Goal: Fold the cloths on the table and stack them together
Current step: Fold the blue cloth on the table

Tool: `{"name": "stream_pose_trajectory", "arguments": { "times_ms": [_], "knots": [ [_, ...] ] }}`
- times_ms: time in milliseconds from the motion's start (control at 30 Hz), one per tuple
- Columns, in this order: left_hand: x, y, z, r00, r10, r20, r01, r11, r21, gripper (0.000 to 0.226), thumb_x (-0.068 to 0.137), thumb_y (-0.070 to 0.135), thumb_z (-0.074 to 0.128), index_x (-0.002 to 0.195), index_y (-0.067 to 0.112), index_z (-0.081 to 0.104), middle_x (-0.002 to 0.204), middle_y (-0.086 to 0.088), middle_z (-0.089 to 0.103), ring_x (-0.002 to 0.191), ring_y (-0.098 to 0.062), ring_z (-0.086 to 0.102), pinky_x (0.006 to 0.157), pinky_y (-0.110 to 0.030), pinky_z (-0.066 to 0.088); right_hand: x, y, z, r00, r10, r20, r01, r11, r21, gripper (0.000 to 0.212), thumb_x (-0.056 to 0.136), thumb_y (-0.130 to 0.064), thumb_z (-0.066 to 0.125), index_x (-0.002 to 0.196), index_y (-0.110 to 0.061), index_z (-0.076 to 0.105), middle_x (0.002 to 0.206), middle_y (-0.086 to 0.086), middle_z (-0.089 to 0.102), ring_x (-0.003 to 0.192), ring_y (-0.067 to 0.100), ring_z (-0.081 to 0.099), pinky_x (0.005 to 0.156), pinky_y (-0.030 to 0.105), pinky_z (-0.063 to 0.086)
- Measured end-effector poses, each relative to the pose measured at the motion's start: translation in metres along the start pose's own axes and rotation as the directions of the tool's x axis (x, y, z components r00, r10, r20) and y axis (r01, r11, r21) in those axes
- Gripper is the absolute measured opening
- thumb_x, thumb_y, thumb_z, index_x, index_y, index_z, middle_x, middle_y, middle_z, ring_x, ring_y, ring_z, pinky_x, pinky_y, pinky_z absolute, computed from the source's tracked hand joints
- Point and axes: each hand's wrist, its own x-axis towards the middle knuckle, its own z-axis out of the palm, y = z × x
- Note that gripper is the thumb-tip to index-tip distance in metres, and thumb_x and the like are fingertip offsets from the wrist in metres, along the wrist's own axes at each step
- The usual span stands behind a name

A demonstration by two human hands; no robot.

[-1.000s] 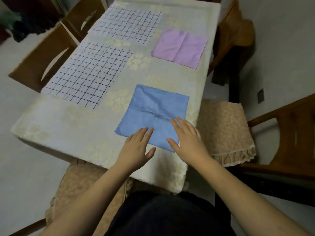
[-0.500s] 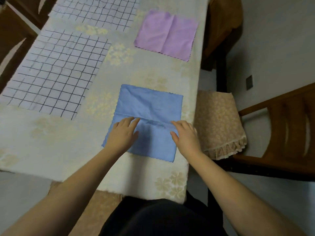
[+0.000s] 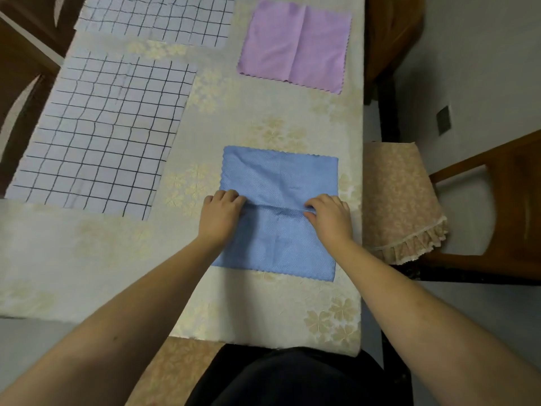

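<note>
Head cam showed my left hand (image 3: 220, 215) and right hand (image 3: 331, 217) had slid up the blue cloth (image 3: 279, 212), near the desk (image 3: 87, 259) edge; fingers now pinched its middle crease, so folding had started.

I see the blue cloth (image 3: 278, 183) flat near the table's (image 3: 73, 259) front edge, creased across its middle; pink cloth (image 3: 295, 45) beyond it, two checked cloths (image 3: 102, 133) left.
</note>
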Motion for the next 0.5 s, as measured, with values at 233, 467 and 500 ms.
{"name": "stream_pose_trajectory", "arguments": {
  "times_ms": [233, 467, 500],
  "knots": [
    [0.012, -0.009, 0.001, 0.997, 0.041, -0.065, -0.043, 0.998, -0.036, 0.006, 0.085, 0.019, 0.066, 0.088, 0.014, 0.066, 0.089, -0.008, 0.064, 0.082, -0.033, 0.057, 0.069, -0.039, 0.042, 0.001, 0.003, 0.002, 1.000, 0.016, -0.017, -0.017, 0.999, -0.035, 0.018, 0.088, -0.034, 0.064, 0.098, -0.020, 0.068, 0.102, 0.000, 0.061, 0.101, 0.023, 0.051, 0.087, 0.033, 0.035],
    [0.013, -0.014, -0.004, 0.987, 0.088, -0.135, -0.096, 0.994, -0.049, 0.002, 0.085, 0.012, 0.065, 0.086, 0.012, 0.065, 0.089, -0.007, 0.064, 0.084, -0.033, 0.056, 0.072, -0.039, 0.041, 0.001, 0.006, -0.002, 1.000, 0.017, -0.003, -0.017, 0.999, -0.042, 0.015, 0.088, -0.033, 0.064, 0.096, -0.021, 0.067, 0.102, -0.001, 0.059, 0.102, 0.022, 0.050, 0.088, 0.033, 0.033],
    [0.013, -0.015, -0.007, 0.983, 0.102, -0.151, -0.109, 0.993, -0.043, 0.004, 0.084, 0.009, 0.065, 0.087, 0.013, 0.064, 0.089, -0.007, 0.064, 0.084, -0.032, 0.056, 0.072, -0.039, 0.041, 0.000, 0.006, -0.004, 1.000, 0.004, -0.014, -0.005, 0.999, -0.040, 0.014, 0.089, -0.032, 0.063, 0.096, -0.020, 0.066, 0.101, -0.001, 0.060, 0.101, 0.022, 0.050, 0.087, 0.032, 0.033]
  ]
}}
